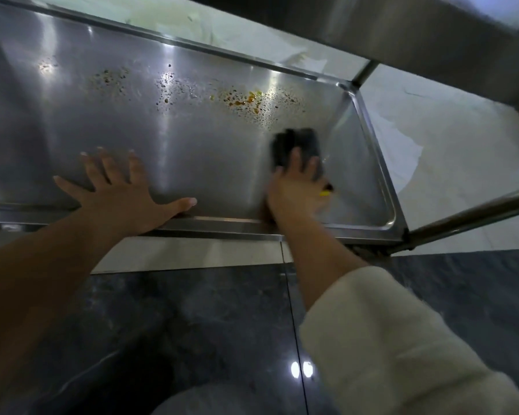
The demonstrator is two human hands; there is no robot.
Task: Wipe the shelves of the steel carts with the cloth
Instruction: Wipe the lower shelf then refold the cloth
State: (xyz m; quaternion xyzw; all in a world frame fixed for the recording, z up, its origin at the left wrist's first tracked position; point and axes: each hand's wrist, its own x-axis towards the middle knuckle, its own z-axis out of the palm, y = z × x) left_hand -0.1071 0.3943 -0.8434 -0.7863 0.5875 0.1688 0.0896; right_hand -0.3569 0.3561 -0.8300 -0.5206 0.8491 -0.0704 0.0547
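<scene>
A steel cart shelf [72, 115] fills the upper half of the head view, with a raised rim all round. Orange and brown stains [246, 100] and water drops lie across its far middle. My left hand [123, 190] rests flat on the shelf near the front rim, fingers spread. My right hand [297, 190] presses a dark cloth [297, 145] onto the shelf near the right end; it is blurred. A small yellow and black bit [325, 191] shows by the hand's right side.
An upper steel shelf [402, 34] overhangs at the top right. A cart post [364, 73] stands at the far right corner and a round bar [474, 214] runs off to the right. Dark glossy floor tiles [192, 324] lie below, pale flooring behind the cart.
</scene>
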